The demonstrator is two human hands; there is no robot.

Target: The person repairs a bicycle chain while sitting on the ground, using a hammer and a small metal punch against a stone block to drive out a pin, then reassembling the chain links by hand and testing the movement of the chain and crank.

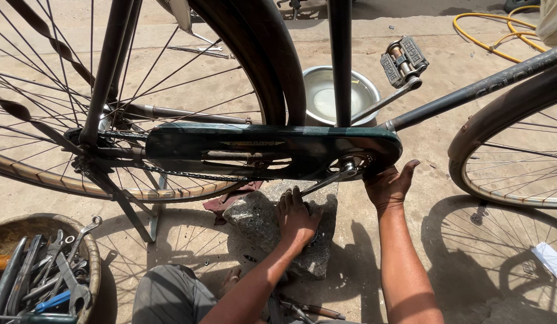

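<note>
A bicycle stands in front of me, its dark green chain guard (pixel 260 147) running across the middle. The lower crank arm (pixel 326 180) slants down from the guard's right end to my left hand (pixel 296 217). That hand is curled over the lower pedal, which is mostly hidden, just above a rough grey stone (pixel 254 219). My right hand (pixel 389 186) grips the underside of the guard's rounded right end beside the crank axle (pixel 349 165), thumb pointing up. The other pedal (pixel 404 60) sticks up behind the frame.
The rear wheel (pixel 50 120) fills the left, the front wheel (pixel 518 162) the right. A round basket of wrenches and pliers (pixel 47 273) sits at lower left. A metal bowl (pixel 341 93) and a yellow hose (pixel 500 33) lie beyond. My knee (pixel 170 294) is below.
</note>
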